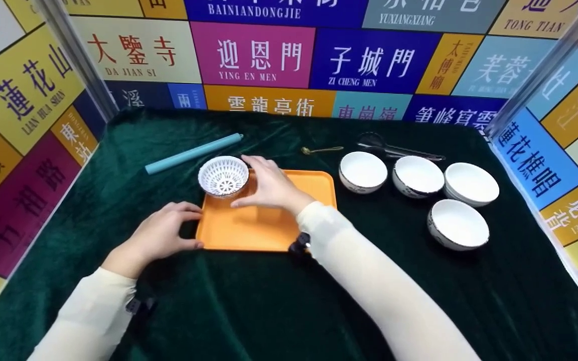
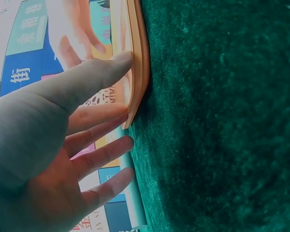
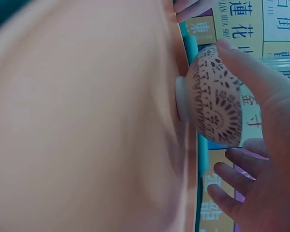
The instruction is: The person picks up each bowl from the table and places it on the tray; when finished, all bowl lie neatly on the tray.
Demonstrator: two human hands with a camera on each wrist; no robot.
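Observation:
An orange tray (image 1: 269,228) lies on the green cloth. My left hand (image 1: 161,233) is at its left side, the thumb and a fingertip touching the edge; in the left wrist view the other fingers of this hand (image 2: 63,140) spread beyond the tray rim (image 2: 139,63). A patterned bowl (image 1: 224,176) stands upright at the tray's back left corner. Around the bowl's right side is my right hand (image 1: 271,185), thumb and index finger apart at its rim. The right wrist view shows the bowl (image 3: 215,99) beside the hand (image 3: 275,130), its other fingers spread; firm contact is unclear.
Behind the tray lies a blue-green rod (image 1: 193,153). White bowls (image 1: 363,171) (image 1: 418,175) (image 1: 471,183) (image 1: 458,224) stand to the right. A small gold spoon (image 1: 321,150) and a dark, long-handled utensil (image 1: 404,152) lie near the back. Printed panels surround the table.

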